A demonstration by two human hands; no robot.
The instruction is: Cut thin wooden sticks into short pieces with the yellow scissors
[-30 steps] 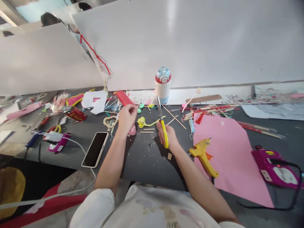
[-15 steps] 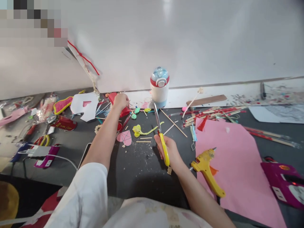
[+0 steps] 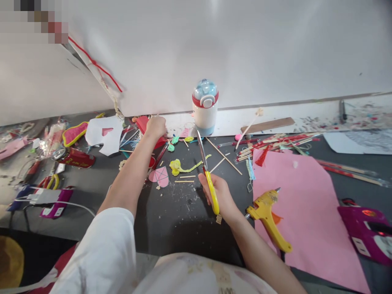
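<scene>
- Left hand [image 3: 156, 126] rests on the red box [image 3: 142, 122] at the table's [image 3: 171, 220] back edge, fingers curled; grip cannot be told
- Right hand [image 3: 221, 198] clamps yellow scissors [image 3: 208, 181], blades together, near the glue gun [image 3: 267, 213]

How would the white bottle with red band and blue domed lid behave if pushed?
The white bottle stands upright and tall for its base, so it may tip. Its round body would probably roll once down.

Scissors [image 3: 206, 171] have shiny metal blades and glossy yellow plastic handles; the tabletop [image 3: 180, 220] is matt dark; the pink paper [image 3: 306, 204] is smooth.
</scene>
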